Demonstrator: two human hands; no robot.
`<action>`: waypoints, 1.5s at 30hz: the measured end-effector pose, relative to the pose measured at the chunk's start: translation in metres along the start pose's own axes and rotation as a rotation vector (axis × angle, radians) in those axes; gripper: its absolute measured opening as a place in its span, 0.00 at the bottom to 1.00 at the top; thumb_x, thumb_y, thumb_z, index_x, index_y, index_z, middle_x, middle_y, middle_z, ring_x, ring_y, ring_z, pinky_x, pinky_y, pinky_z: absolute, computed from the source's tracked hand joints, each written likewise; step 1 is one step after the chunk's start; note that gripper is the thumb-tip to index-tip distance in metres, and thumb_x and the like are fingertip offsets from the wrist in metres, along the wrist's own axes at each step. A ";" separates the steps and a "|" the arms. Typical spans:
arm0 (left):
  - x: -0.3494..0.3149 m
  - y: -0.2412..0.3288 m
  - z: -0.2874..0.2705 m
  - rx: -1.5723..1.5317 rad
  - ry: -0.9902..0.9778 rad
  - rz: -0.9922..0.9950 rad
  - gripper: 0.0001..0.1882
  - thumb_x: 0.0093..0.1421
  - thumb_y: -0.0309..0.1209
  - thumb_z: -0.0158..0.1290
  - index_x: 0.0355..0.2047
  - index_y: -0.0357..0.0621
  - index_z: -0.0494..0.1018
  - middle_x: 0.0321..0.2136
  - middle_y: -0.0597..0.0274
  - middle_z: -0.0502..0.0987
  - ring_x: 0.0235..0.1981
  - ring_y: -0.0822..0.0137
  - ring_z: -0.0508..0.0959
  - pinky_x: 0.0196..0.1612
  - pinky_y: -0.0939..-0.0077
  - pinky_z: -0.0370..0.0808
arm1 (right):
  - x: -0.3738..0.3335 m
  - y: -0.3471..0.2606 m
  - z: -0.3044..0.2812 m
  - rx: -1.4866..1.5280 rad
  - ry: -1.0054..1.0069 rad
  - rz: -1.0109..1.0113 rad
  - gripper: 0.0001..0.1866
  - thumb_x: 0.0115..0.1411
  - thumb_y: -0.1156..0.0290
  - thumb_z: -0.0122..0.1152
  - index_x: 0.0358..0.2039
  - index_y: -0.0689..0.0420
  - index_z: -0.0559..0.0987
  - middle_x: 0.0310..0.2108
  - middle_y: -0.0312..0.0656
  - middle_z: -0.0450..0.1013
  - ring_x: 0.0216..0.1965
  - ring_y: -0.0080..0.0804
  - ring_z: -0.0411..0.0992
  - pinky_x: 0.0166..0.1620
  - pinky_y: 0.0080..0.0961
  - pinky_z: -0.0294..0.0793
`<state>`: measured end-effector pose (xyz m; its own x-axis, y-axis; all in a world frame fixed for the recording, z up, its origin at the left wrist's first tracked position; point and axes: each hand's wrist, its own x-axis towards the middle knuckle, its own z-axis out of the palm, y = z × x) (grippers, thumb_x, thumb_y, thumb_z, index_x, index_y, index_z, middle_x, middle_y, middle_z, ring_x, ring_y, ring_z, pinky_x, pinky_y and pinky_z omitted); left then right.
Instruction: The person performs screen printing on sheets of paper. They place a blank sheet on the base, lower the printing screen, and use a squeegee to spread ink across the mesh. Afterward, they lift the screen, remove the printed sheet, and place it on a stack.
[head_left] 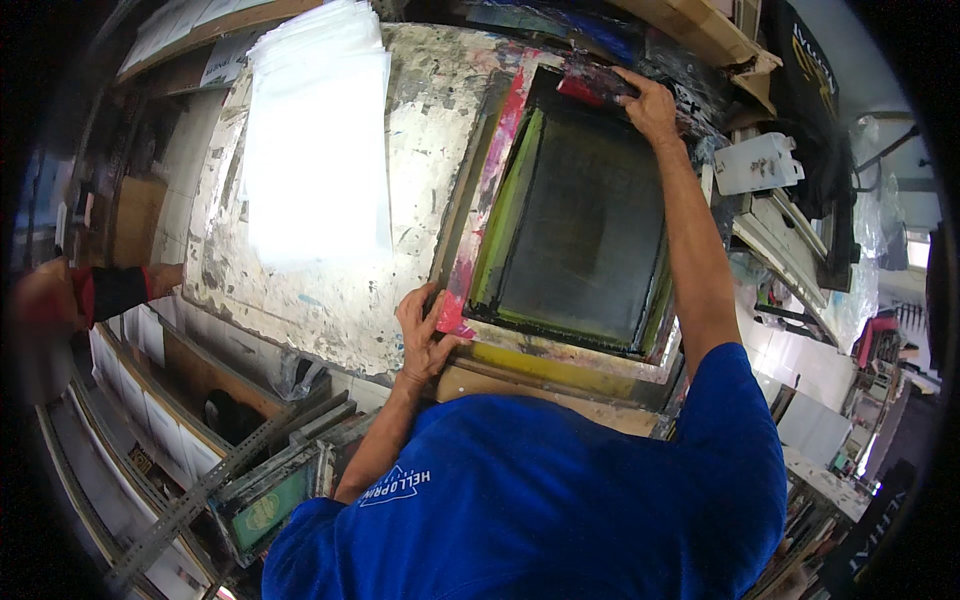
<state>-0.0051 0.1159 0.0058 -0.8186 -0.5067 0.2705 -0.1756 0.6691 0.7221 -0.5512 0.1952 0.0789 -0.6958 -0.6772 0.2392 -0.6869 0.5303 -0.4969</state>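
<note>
A screen printing frame (500,130) with pink and red stains on its left bar lies tilted before me. Its mesh is dark grey, edged in yellow-green. My left hand (425,335) is closed round the frame's near left corner, the thumb along the near bar. At the far right corner my right hand (652,108) grips the frame's edge, fingers bent over a dark, red-stained strip (592,88). Whether that strip is part of the frame I cannot tell. Left of the frame, a stack of thin white sheets (320,150) lies on a paint-spotted table (420,110).
At the table's left edge is another person's hand (165,280) with a dark, red-edged sleeve. A clear plastic box (757,163) with small pieces stands right of my right arm. A cardboard box (700,30) is at the back. Shelves and a metal rail (200,500) lie lower left.
</note>
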 end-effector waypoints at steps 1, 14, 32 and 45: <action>0.000 0.002 -0.001 -0.026 -0.014 -0.024 0.39 0.52 0.51 0.66 0.61 0.44 0.72 0.60 0.45 0.69 0.61 0.46 0.65 0.65 0.51 0.58 | -0.004 -0.006 -0.008 0.059 -0.035 0.097 0.31 0.49 0.70 0.72 0.57 0.35 0.81 0.49 0.45 0.81 0.47 0.46 0.79 0.50 0.38 0.74; 0.050 0.075 -0.025 -0.282 0.344 0.082 0.37 0.46 0.33 0.68 0.57 0.29 0.73 0.46 0.50 0.78 0.50 0.50 0.71 0.57 0.59 0.67 | -0.235 -0.197 -0.133 0.312 -0.171 0.143 0.35 0.50 0.79 0.69 0.60 0.41 0.78 0.56 0.56 0.75 0.58 0.46 0.75 0.60 0.34 0.71; 0.306 0.082 0.055 -0.605 0.284 -0.088 0.19 0.65 0.34 0.59 0.53 0.37 0.77 0.43 0.56 0.81 0.41 0.65 0.79 0.47 0.74 0.75 | -0.092 -0.245 -0.275 -0.140 0.216 -0.235 0.26 0.49 0.64 0.56 0.49 0.59 0.84 0.31 0.49 0.83 0.25 0.32 0.79 0.35 0.25 0.80; 0.343 0.006 0.166 0.346 -0.070 -0.017 0.13 0.53 0.43 0.67 0.38 0.59 0.86 0.49 0.64 0.80 0.51 0.57 0.77 0.50 0.59 0.75 | -0.104 -0.269 -0.289 0.026 0.216 -0.315 0.21 0.47 0.67 0.56 0.39 0.65 0.85 0.29 0.56 0.81 0.31 0.47 0.80 0.42 0.36 0.80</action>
<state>-0.3781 0.0361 -0.0033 -0.8474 -0.4888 0.2073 -0.3545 0.8116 0.4644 -0.3547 0.2705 0.4289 -0.4812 -0.6806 0.5525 -0.8707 0.2979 -0.3913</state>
